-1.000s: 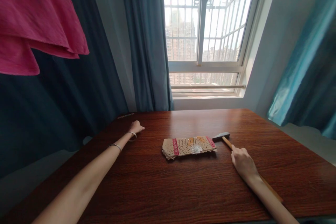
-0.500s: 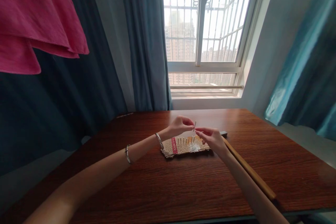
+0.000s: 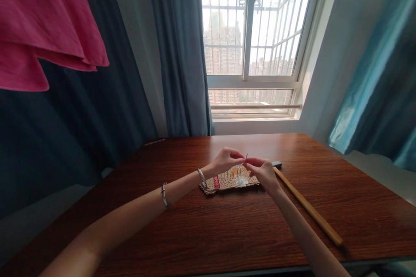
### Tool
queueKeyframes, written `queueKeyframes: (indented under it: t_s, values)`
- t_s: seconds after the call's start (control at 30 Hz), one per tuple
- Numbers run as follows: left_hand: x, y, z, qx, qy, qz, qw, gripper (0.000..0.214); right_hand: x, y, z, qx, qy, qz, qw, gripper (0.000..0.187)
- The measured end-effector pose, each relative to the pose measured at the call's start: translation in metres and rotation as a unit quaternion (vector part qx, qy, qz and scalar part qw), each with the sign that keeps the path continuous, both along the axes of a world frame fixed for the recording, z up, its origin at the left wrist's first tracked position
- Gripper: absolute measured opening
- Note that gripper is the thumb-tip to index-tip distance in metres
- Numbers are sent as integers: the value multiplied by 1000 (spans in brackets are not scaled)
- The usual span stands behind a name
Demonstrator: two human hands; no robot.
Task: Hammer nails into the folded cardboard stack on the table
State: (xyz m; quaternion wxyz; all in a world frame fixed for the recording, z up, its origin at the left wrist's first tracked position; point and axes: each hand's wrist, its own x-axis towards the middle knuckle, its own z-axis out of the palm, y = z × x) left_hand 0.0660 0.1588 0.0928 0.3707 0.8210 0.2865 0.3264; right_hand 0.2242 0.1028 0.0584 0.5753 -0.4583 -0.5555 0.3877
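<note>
A thin nail (image 3: 246,156) stands tilted between the fingertips of both hands, above the far edge of a cardboard stack. My left hand (image 3: 227,158), with bangles on that forearm, pinches at it from the left. From the right, my right hand (image 3: 262,171) meets it with thumb and forefinger pressed together. Below them lies the dotted cardboard stack (image 3: 227,184), with a red strip and a patch of shiny clear tape. Several nails (image 3: 231,173) stand upright in a row in it. My hands hide part of its far and right sides.
A hammer lies right of my right hand, its wooden handle (image 3: 308,207) slanting toward the near edge and its dark head (image 3: 277,164) behind the hand. The brown wooden table (image 3: 182,233) reaches a barred window (image 3: 248,52). Pink cloth (image 3: 48,21) hangs upper left.
Both hands have drawn closer together around the nail. The left hand has shifted slightly right, and the nail's tip now leans more to the right, with less of it showing.
</note>
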Motion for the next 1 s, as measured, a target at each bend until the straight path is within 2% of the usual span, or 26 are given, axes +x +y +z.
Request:
queueKeyframes:
  t_s: [0.17, 0.23, 0.3, 0.4, 0.53, 0.63, 0.8, 1.0]
  values:
    - [-17, 32, -18, 81, 47, 41, 995, 28, 19, 30, -31, -53, -24, -27, 998, 41]
    - [-29, 50, -29, 80, 66, 66, 992, 28, 26, 41, -44, -78, -44, -18, 996, 38]
    - [-39, 66, -40, 47, 88, 68, 993, 29, 31, 49, -56, -73, -81, -7, 994, 38]
    - [-45, 85, -57, -31, 102, 36, 994, 32, 33, 54, -65, -44, -123, 7, 991, 38]
    - [-37, 98, -75, -126, 76, -3, 989, 36, 31, 56, -69, -30, -145, 26, 989, 34]
    - [-25, 102, -84, -154, 76, -24, 985, 35, 29, 58, -73, -21, -172, 19, 985, 33]
    - [-5, 105, -95, -112, 116, -39, 986, 33, 27, 62, -82, 1, -205, 7, 979, 32]
    - [6, 107, -102, -5, 112, -83, 990, 20, 24, 62, -86, 0, -206, 7, 979, 33]
